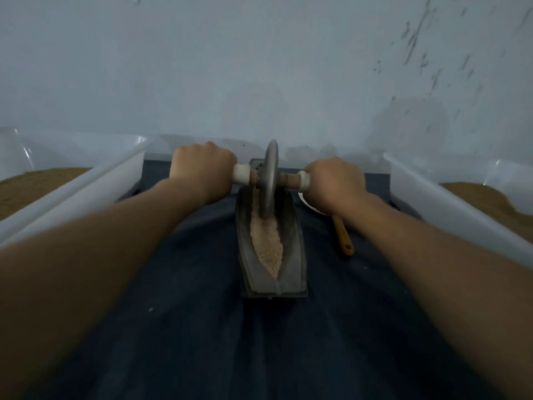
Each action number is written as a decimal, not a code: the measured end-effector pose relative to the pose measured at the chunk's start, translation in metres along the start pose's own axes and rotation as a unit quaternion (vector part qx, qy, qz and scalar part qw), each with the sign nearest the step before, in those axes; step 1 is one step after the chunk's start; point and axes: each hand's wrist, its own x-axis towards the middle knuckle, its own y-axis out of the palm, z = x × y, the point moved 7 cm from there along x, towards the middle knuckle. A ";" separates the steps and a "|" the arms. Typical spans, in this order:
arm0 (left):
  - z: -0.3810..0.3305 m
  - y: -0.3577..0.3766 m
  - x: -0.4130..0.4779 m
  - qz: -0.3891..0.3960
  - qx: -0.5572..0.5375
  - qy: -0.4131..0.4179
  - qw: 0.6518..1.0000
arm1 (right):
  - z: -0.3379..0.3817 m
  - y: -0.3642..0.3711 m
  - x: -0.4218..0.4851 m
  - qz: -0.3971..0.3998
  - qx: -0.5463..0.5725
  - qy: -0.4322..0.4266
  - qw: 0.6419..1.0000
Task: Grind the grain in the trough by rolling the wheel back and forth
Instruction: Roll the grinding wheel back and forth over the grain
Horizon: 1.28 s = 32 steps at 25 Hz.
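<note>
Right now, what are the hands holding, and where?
The wheel by its handle: left hand grips the left end, right hand the right end.

A dark blue cloth (202, 327) is spread out here. The left tub (95, 183) and right tub (432, 197), both white plastic, hold brown meal (28, 183). A wooden-handled spoon (343, 235) lies on the cloth, and a scuffed pale wall (259, 67) stands behind.

Left grip (202, 171) and right grip (334, 184) both clenched, knuckles upward.

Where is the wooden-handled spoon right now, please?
In the head view, the spoon lies on the dark cloth just right of the trough, its bowl partly hidden under the right hand.
</note>
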 end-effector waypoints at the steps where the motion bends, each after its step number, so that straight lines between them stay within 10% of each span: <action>1: 0.001 -0.002 -0.011 0.007 -0.001 0.029 1.000 | -0.003 -0.001 -0.015 0.015 0.005 -0.027 1.000; 6: 0.014 -0.025 -0.069 -0.177 0.013 0.145 0.973 | -0.018 -0.029 -0.096 -0.218 -0.042 -0.106 0.969; 14: 0.001 0.006 -0.009 -0.002 -0.016 0.001 1.000 | 0.004 -0.006 -0.002 -0.032 -0.038 -0.014 0.999; 19: 0.020 -0.016 -0.080 -0.077 -0.069 0.106 0.989 | -0.006 -0.044 -0.093 -0.263 -0.060 -0.155 0.950; 28: -0.002 0.005 0.001 -0.014 -0.012 -0.003 1.000 | 0.001 -0.002 -0.001 -0.042 -0.024 0.006 0.999; 32: 0.016 0.003 -0.070 -0.066 -0.053 0.075 0.994 | -0.003 -0.030 -0.064 -0.235 -0.094 -0.137 0.958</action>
